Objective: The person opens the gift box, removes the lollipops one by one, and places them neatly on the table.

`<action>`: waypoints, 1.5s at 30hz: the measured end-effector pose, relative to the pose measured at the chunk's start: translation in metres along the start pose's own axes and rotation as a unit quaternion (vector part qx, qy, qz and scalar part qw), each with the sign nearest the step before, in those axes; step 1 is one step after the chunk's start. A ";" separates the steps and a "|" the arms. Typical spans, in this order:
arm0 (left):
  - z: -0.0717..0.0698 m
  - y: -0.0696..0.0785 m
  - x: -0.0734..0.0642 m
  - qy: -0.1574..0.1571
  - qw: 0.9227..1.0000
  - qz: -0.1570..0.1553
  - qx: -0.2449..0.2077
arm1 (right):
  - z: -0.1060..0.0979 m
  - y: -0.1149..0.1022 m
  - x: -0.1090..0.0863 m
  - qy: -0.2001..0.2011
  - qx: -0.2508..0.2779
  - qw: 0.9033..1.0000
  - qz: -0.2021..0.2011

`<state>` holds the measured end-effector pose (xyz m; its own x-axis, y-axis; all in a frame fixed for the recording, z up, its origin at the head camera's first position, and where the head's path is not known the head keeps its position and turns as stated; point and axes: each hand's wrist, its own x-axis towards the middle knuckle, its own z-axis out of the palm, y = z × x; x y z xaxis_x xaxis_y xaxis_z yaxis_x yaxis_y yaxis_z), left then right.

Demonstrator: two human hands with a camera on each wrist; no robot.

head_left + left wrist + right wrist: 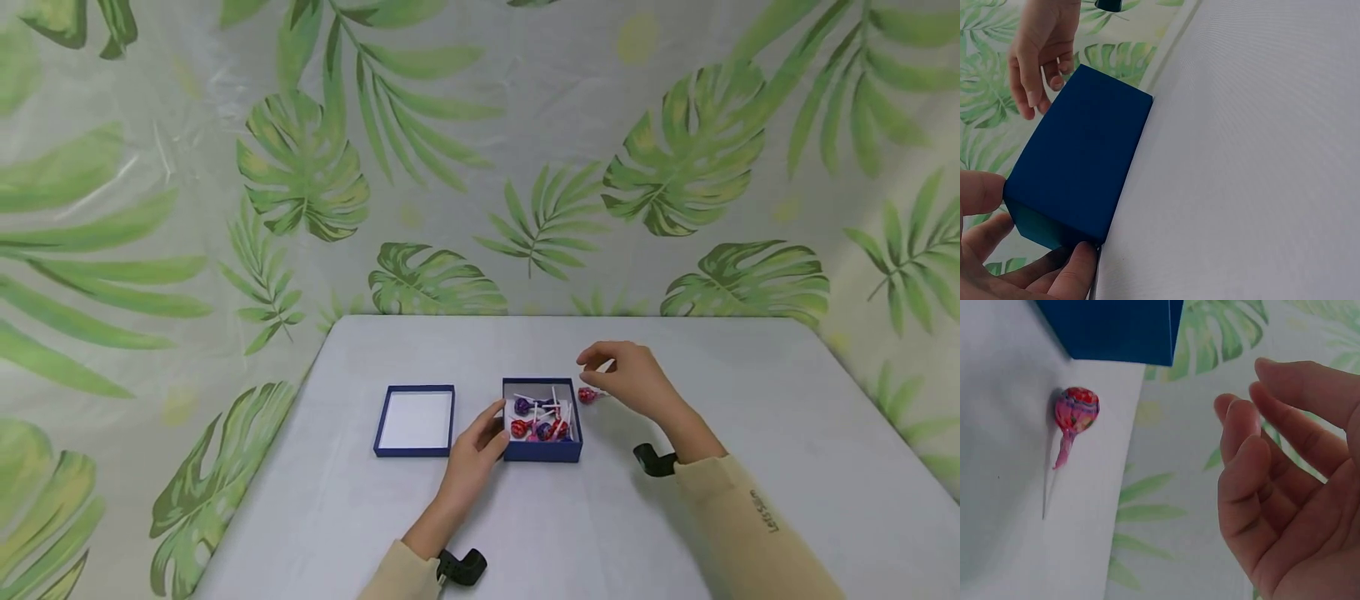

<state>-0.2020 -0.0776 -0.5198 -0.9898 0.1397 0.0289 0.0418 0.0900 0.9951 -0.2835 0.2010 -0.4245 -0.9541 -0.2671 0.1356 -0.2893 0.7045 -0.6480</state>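
A blue box [542, 452] without its lid stands on the table, with several wrapped lollipops [521, 427] in red, pink and purple lying inside. My left hand [474, 454] rests its fingertips and thumb against the left wall of this box. Just right of the box, one red-and-pink wrapped lollipop [1077, 411] lies on the tabletop with its white stick. Over this single lollipop hovers my right hand [628, 379], its fingers loosely bent and nothing between them. In the right wrist view the fingertips are apart from the lollipop.
The blue-edged lid [414, 452] lies left of the box, its white inside facing up. A white cloth covers the table [337, 508]. Behind the table's far edge hangs a leaf-patterned sheet [555, 125]. Each wrist wears a black camera band [655, 461].
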 end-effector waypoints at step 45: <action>-0.001 -0.002 0.000 -0.001 1.000 0.011 -0.002 | 0.069 -0.033 0.008 -0.089 -0.080 0.992 -0.043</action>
<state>-0.2020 -0.0787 -0.5213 -0.9884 0.1430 0.0506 0.0630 0.0831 0.9945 -0.2760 0.1304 -0.4532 -0.9009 -0.4320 0.0411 -0.3904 0.7655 -0.5114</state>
